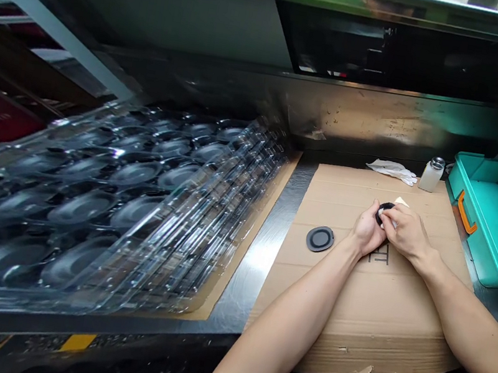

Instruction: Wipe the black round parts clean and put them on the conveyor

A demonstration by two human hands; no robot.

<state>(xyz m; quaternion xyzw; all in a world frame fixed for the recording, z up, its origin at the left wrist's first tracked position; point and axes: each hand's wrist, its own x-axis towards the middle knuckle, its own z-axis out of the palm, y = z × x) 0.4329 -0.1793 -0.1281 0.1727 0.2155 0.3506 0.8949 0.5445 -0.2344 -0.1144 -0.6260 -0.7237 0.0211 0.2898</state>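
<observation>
My left hand [365,233] is closed around the edge of a small black round part [383,208] above the cardboard sheet. Fingers of my right hand [408,232] pinch a white wipe [401,202] and press it against the face of that part. The wipe is mostly hidden by the fingers, with a corner sticking out behind them. On the cardboard [380,314], left of my hands, lies a flat black disc [320,239] with a raised ring.
Stacked clear plastic trays [218,232] holding many black discs fill the left side of the metal table [247,274]. Behind my hands are a crumpled white cloth [392,170] and a small bottle [431,175]. A teal bin [480,248] with an orange latch [466,213] stands at right.
</observation>
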